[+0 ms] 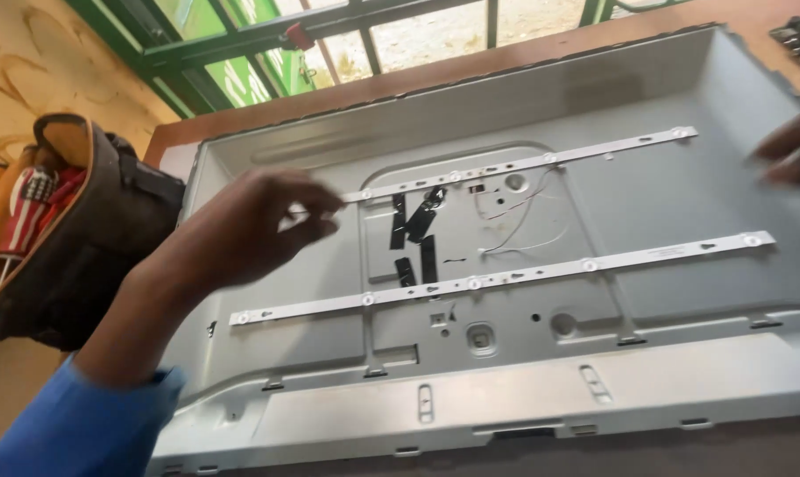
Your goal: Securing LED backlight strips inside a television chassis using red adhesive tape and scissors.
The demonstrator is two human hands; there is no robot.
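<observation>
My left hand (259, 225) hangs over the left part of the big grey metal back panel (683, 203) of a flat screen. Its fingers are bent and pinched close together, and the picture is blurry there, so I cannot tell if they hold anything. The fingertips are right by the left end of the upper thin white light strip (524, 163). A blue sleeve (73, 424) covers my arm near the bottom left corner.

My right hand (793, 146) shows only a little at the right edge, blurry, over the right side of the panel. I cannot tell if it is open or closed.

The lower thin white light strip (506, 276) lies across the middle of the panel, well apart from the upper one. Between the two strips I see pieces of black tape (415, 234) and thin red and white wires (519, 221).

The panel lies flat on the brown wooden tabletop (594, 40) and fills most of it. A dark brown tool bag (91, 238) stands just off the tabletop's left edge. A green metal window frame (232, 40) is past the far edge.
</observation>
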